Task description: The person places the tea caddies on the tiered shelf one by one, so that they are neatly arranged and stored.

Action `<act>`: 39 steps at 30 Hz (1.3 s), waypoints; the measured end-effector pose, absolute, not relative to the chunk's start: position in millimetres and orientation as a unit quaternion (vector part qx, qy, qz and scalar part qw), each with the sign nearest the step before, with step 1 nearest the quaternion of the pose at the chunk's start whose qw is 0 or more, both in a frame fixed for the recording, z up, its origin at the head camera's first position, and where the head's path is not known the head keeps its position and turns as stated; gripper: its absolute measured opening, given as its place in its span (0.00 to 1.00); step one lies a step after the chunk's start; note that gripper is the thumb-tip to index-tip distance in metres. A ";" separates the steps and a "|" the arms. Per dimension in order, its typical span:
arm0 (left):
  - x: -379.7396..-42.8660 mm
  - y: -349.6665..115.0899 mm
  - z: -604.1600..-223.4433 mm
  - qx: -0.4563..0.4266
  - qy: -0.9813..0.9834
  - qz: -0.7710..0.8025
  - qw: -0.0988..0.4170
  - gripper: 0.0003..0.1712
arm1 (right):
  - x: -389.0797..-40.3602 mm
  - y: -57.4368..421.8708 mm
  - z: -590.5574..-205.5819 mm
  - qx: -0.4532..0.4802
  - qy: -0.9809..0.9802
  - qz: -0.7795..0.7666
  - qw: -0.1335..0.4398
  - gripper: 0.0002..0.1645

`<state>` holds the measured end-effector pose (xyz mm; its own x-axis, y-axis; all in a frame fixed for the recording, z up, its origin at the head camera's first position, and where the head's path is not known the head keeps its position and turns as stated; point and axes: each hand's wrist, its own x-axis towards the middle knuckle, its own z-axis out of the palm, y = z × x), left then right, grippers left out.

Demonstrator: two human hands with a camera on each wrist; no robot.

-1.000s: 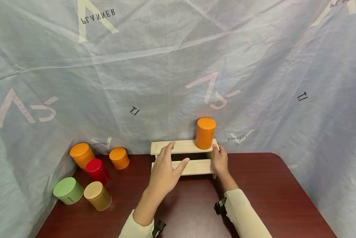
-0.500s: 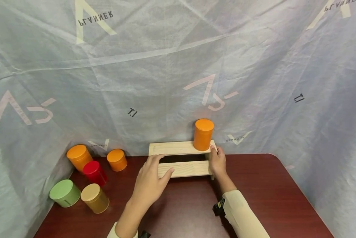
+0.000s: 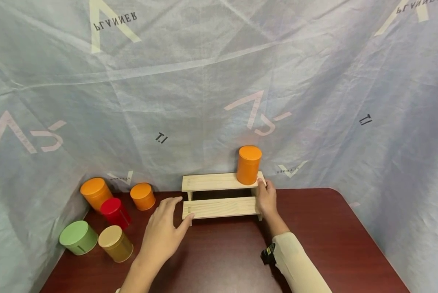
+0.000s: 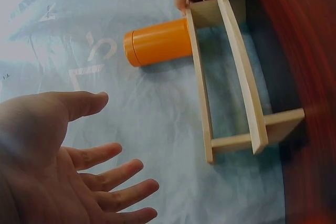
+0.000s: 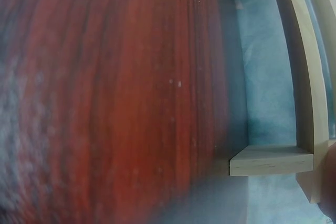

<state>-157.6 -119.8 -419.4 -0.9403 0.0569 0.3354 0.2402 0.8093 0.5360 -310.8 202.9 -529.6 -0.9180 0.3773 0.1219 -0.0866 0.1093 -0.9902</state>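
Note:
A two-step wooden shelf (image 3: pixel 220 207) stands at the back of the table, against the draped cloth. A tall orange canister (image 3: pixel 249 166) is upright on its upper step, towards the right end. My right hand (image 3: pixel 267 200) grips that right end, thumb beside the canister's base; in the right wrist view only a sliver of it shows by the wooden frame. Off the shelf's left end, my left hand (image 3: pixel 162 232) is held with fingers spread and nothing in its palm. The left wrist view shows that open palm (image 4: pixel 47 171) apart from the shelf (image 4: pixel 244 66).
On the left of the dark red table (image 3: pixel 226 252) are several canisters: a larger orange one (image 3: pixel 95 194), a small orange one (image 3: pixel 143 197), a red one (image 3: pixel 115 213), a green one (image 3: pixel 78 238) and a gold one (image 3: pixel 115 244). Grey printed cloth (image 3: pixel 204 101) hangs behind.
My left hand has moved left and down from in front of the shelf to beyond its left end. My right hand keeps its grip, and the canister stays on the upper step.

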 end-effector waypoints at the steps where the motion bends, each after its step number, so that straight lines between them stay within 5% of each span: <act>1: -157.0 -122.6 -419.0 -0.079 -0.939 -0.296 0.157 0.36 | -311.3 202.5 -529.7 -0.101 -0.723 0.660 0.177 0.22; 19: -132.2 -189.6 -424.1 -0.003 -0.957 -0.261 0.131 0.33 | -316.9 195.9 -524.4 -0.087 -0.731 0.658 0.160 0.21; 28: -130.4 -206.4 -439.5 -0.003 -0.953 -0.248 0.177 0.29 | -311.6 201.8 -529.6 -0.091 -0.734 0.649 0.177 0.21; 39: -134.8 -241.2 -448.6 0.073 -0.969 -0.222 0.079 0.43 | -312.1 203.0 -533.6 -0.087 -0.732 0.651 0.181 0.23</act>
